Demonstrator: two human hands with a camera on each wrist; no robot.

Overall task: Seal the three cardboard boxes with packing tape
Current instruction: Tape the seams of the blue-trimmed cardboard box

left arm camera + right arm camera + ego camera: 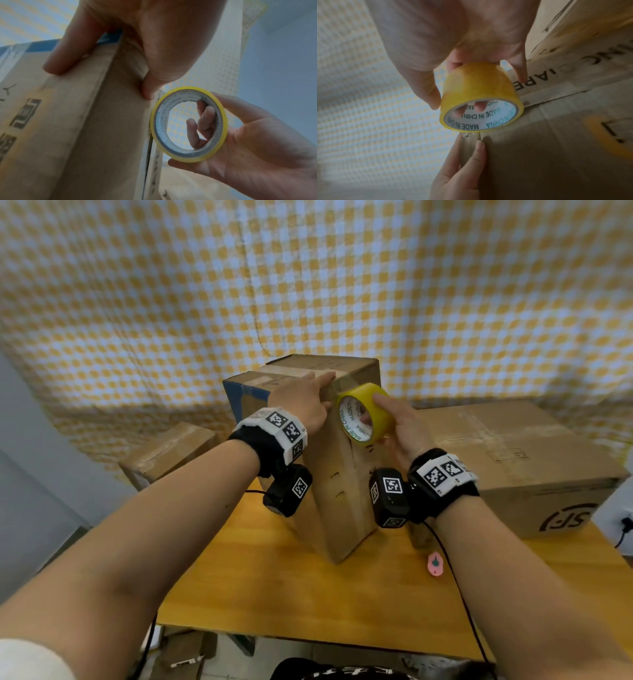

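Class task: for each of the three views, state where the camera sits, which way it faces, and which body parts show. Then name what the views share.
Head: worn high, facing forward and down at the tall box on the table; both forearms show.
Left wrist: looks up along the left hand pressing the box.
Right wrist: looks along the right hand holding the tape roll.
Shared: every view shows roll, box, both hands.

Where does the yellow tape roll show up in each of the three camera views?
Head: tape roll just right of centre, against the tall box.
Left wrist: right of centre.
Right wrist: at centre.
Shared landmark: the right hand holding it, fingers through its core.
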